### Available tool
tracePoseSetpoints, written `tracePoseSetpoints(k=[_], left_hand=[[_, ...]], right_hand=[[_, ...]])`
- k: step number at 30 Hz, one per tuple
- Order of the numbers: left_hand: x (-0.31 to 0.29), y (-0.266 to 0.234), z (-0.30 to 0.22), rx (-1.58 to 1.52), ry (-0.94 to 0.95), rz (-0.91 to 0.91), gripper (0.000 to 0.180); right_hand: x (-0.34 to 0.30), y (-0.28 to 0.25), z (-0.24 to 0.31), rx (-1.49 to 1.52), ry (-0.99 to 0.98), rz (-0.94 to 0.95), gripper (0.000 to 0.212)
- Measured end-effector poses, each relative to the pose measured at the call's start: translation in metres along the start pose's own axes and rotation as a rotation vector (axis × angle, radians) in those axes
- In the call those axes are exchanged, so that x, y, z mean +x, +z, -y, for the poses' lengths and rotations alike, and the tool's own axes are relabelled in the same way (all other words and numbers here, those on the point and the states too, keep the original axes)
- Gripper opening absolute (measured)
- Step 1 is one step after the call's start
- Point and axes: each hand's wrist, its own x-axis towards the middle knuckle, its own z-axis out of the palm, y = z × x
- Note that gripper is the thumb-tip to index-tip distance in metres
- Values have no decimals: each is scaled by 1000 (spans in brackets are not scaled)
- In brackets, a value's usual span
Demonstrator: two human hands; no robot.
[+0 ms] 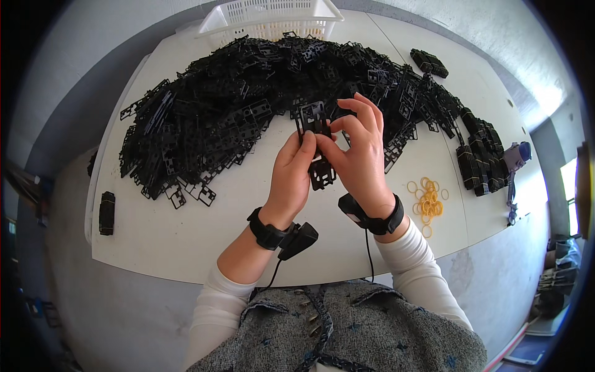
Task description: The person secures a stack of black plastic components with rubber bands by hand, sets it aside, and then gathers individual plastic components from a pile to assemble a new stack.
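No readable text, no legible labels, numbers or signs

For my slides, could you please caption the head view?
Left hand and right hand hold black frames before a dark heap, with yellow bands at right.

The person's left hand [291,177] and right hand [361,167] were bare. Around each wrist ran a black strap, one on the left [265,234] and one on the right [393,222], each bearing a boxy black module [300,240] with a thin black cable [369,254]. White long sleeves [412,263], creased, stopped partway down the forearms. Over them was a speckled grey, coarse-woven garment [387,332] with small dark-blue star shapes, dark braided trim, dark-edged flaps and metallic-looking buttons [313,319] down the front.
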Motion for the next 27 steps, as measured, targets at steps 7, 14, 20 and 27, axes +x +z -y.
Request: tracePoseSetpoints(k=[7,14,20,27], left_hand=[[1,-2,-2,62,46,39,39],[1,-6,-2,77,-2,46,36],[1,-6,-8,84,-34,86,30],[1,0,-9,80,-8,113,29]], right_hand=[[1,0,0,55,-32,-2,21],[0,-4,-1,27,-18,23,20],[2,-5,-5,112,71,98,18],[6,-14,-13,808,574,407,13]])
